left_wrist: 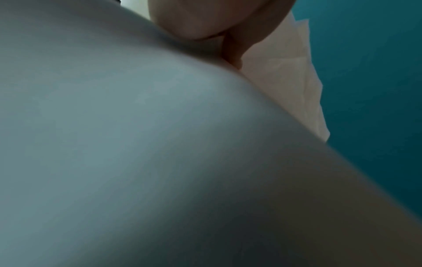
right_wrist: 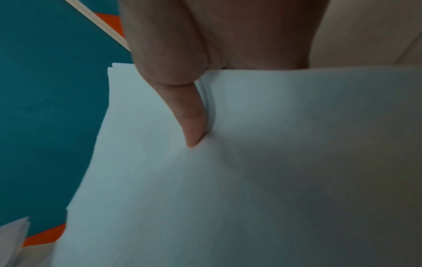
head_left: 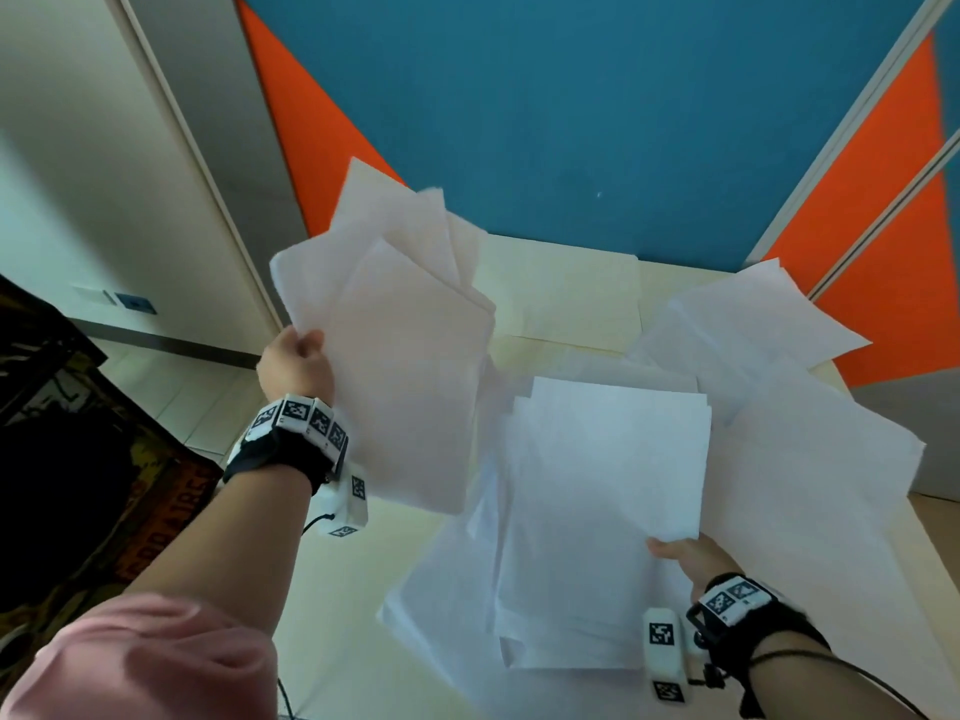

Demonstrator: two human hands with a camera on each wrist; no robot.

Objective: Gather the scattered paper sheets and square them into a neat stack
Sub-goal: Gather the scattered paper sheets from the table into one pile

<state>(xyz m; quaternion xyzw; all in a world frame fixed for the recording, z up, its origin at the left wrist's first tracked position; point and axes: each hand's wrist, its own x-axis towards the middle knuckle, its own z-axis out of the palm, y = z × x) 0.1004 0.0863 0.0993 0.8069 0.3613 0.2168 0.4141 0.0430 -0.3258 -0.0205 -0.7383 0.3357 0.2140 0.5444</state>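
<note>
My left hand (head_left: 298, 356) grips a fanned, uneven bundle of white sheets (head_left: 400, 330) by its left edge and holds it up above the cream table (head_left: 561, 288). In the left wrist view that bundle (left_wrist: 137, 144) fills most of the picture, with a finger (left_wrist: 230, 50) against it. My right hand (head_left: 680, 556) pinches the near right corner of a tidier stack of sheets (head_left: 613, 459) lifted over the table. The right wrist view shows my thumb (right_wrist: 191, 115) pressed on top of this stack (right_wrist: 251, 180). More loose sheets (head_left: 810, 407) lie spread on the table's right side.
A blue and orange partition (head_left: 597, 111) stands behind the table. A dark patterned object (head_left: 88, 459) sits on the floor at the left. The table's right edge (head_left: 930, 532) runs close to the spread sheets. A cream sheet (head_left: 571, 298) lies flat at the back.
</note>
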